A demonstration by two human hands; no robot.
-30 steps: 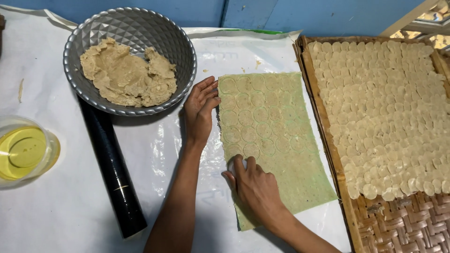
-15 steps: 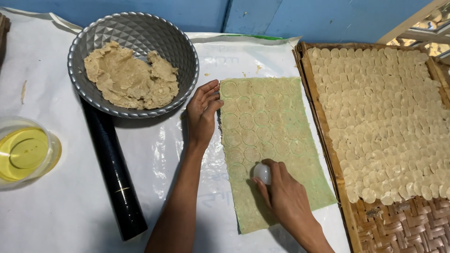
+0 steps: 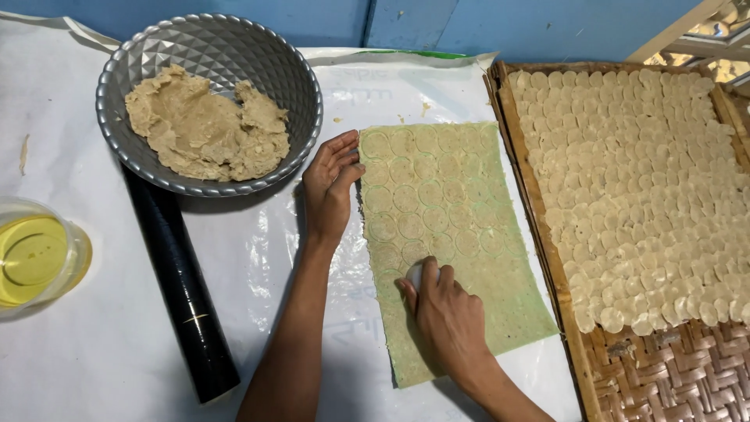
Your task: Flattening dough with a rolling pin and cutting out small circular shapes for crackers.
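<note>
Dough sheet [image 3: 453,234], thin, greenish, rectangular, lies flat on the white plastic sheet [image 3: 94,344] that covers the table, right of centre and running toward the near edge; rings are pressed into its far two-thirds in rows

Left to right as I see it from the head view:
- clear cup of yellow liquid [image 3: 31,258] at the left edge of the surface
- black rolling pin [image 3: 181,289] lying lengthwise, far end tucked under the bowl, near end pointing at the near edge
- grey faceted bowl [image 3: 258,70] toward the far left corner, holding a lump of tan dough [image 3: 205,129]
- my left hand [image 3: 330,187] rests flat, fingers spread slightly, fingertips on the sheet's left edge near its far corner; it grasps nothing
- my right hand [image 3: 449,316] is closed over a small round white cutter [image 3: 415,274], pressing it down on the sheet just below the last row of rings; only the cutter's top shows past the fingers
- woven bamboo tray [image 3: 664,375] along the right edge, just beside the sheet, covered with overlapping pale dough discs [image 3: 641,187]; its near corner is bare weave
</note>
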